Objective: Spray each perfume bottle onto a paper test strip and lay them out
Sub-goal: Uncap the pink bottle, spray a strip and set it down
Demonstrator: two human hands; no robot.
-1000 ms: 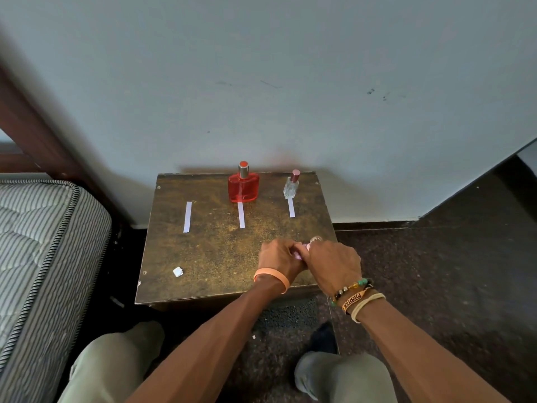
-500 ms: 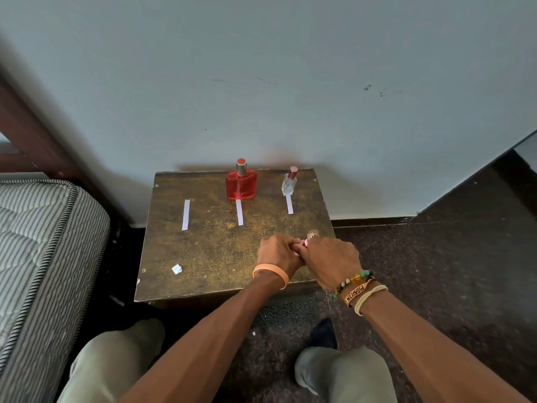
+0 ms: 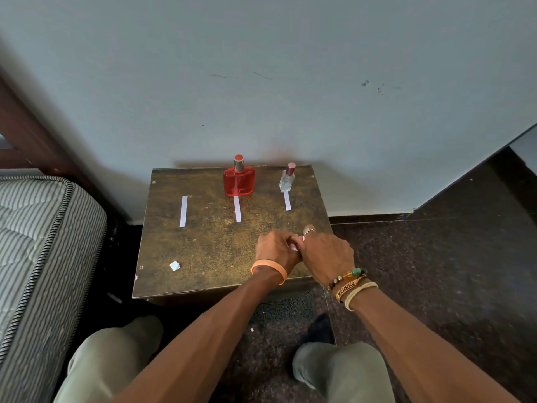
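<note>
Presently mid-task, judging by the layout. Counted three paper strips flat on the table, set in a row along the far edge.

- Found left strip toward the far-left corner, with no bottle behind it.
- Found middle strip just in front of the red bottle, upright at the middle of the far edge.
- Found right strip just in front of the small clear bottle, upright near the far-right corner.
- Noted a folded paper scrap near the near-left corner.

Observed left hand and right hand touching by the right edge, toward the near-right corner. Both curled round a small pink object, mostly hidden. Cannot name it for certain; guessed a third bottle or its cap.

Judged two bottle-and-strip pairs laid out and the third incomplete. Cannot read any spray mark off the paper. Probably left to do: finish with the pink item and stand it behind the left strip.
</note>
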